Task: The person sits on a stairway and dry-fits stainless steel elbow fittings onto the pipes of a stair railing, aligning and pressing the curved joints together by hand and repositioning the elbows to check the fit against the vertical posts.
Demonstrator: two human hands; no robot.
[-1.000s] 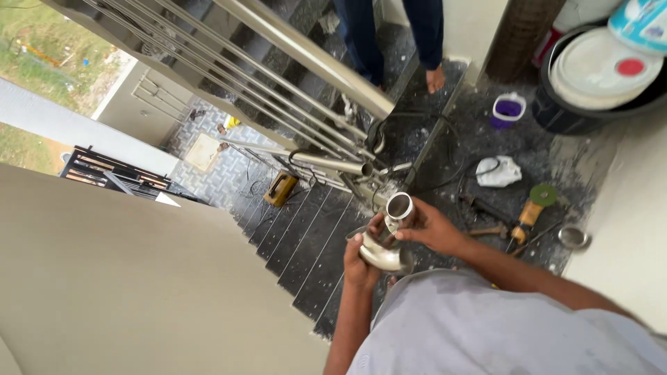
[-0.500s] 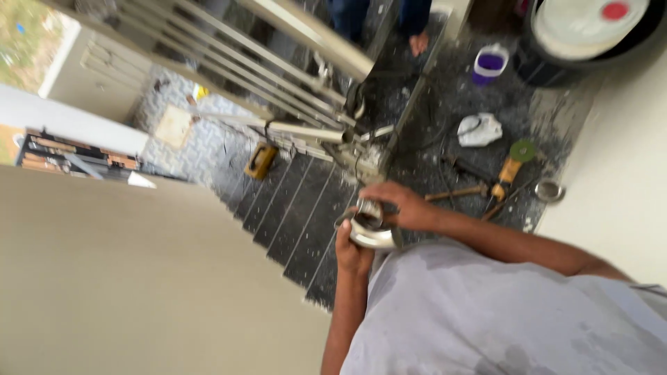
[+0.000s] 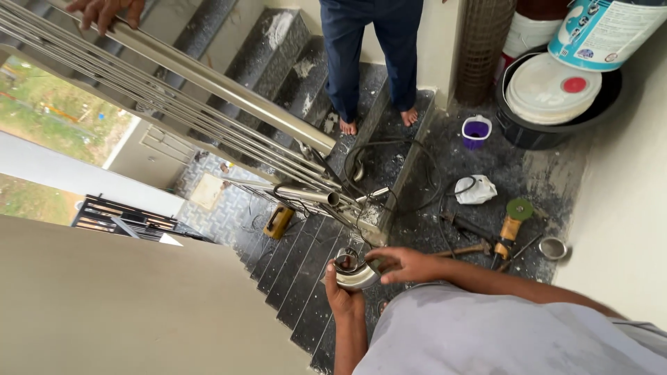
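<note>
The person's left hand [image 3: 342,295] is wrapped around a short curved elbow of shiny steel pipe [image 3: 356,275], held over the dark granite stair treads [image 3: 292,278] just below the landing. The right hand [image 3: 405,264] rests its fingers against the elbow's upper end, loosely curled. Close by on the speckled landing floor [image 3: 556,173] lie a yellow-bodied angle grinder with a green disc [image 3: 511,226] and a wooden-handled hammer [image 3: 467,248]. Another person's hand [image 3: 104,10] grips the polished steel handrail [image 3: 229,90].
</note>
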